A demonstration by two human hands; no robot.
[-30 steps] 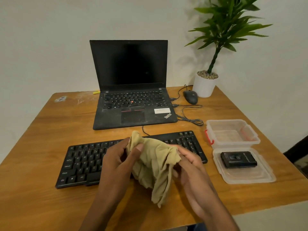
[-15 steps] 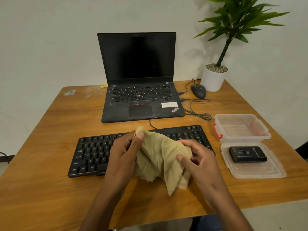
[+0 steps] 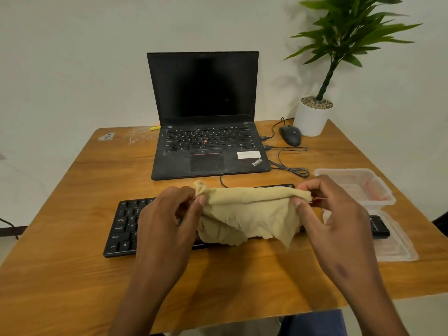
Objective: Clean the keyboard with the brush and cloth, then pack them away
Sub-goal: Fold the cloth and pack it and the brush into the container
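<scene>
A beige cloth (image 3: 247,214) hangs spread between my two hands above the black keyboard (image 3: 123,226). My left hand (image 3: 169,219) pinches its left top corner and my right hand (image 3: 327,214) pinches its right top corner. The cloth and my hands hide most of the keyboard; only its left end and a strip of its far edge show. A black brush-like block (image 3: 379,227) lies on the clear container lid (image 3: 397,248) at the right, partly behind my right hand. The clear plastic container (image 3: 378,187) with red clips stands just beyond the lid.
An open black laptop (image 3: 206,132) sits behind the keyboard on the wooden table (image 3: 72,238). A black mouse (image 3: 291,135) with its cables and a white potted plant (image 3: 312,117) stand at the back right. The table's front edge is close below my forearms.
My hands have moved apart and pulled the bunched cloth out wide along its top edge. The camera has tilted, so the table sits lower in view.
</scene>
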